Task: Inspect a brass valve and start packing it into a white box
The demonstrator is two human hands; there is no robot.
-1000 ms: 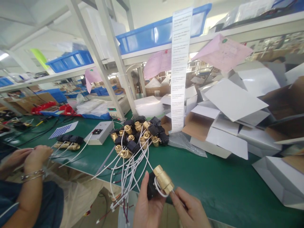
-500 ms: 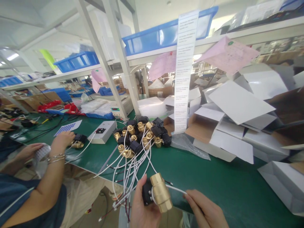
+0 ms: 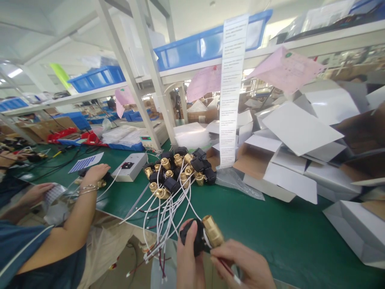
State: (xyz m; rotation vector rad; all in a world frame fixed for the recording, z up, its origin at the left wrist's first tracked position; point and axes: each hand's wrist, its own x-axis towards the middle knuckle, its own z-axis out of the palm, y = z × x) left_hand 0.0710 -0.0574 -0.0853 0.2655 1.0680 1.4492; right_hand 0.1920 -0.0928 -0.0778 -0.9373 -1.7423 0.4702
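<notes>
A motorized ball valve (image 3: 213, 231), with a brass body and a black actuator, is held over the front edge of the green bench. My left hand (image 3: 190, 257) is closed around its black actuator, thumb on top. My right hand (image 3: 242, 263) pinches the valve's white cable (image 3: 236, 277) close to the brass body; dark red wire ends and a small white plug stick out below the fingers. Behind my hands lies a pile of similar valves (image 3: 177, 172), their white cables trailing over the bench edge.
Folded white cardboard boxes (image 3: 279, 176) are heaped at the right, beside a clear plastic bag (image 3: 240, 184). A printed label strip (image 3: 233, 92) hangs from the shelf. At the left, a co-worker's arm (image 3: 81, 212) reaches over the bench near a grey box with a socket (image 3: 130, 167).
My left hand has turned the valve so the actuator faces me more. My right hand has moved left along the cable, close to the brass body. The co-worker's arm has shifted right.
</notes>
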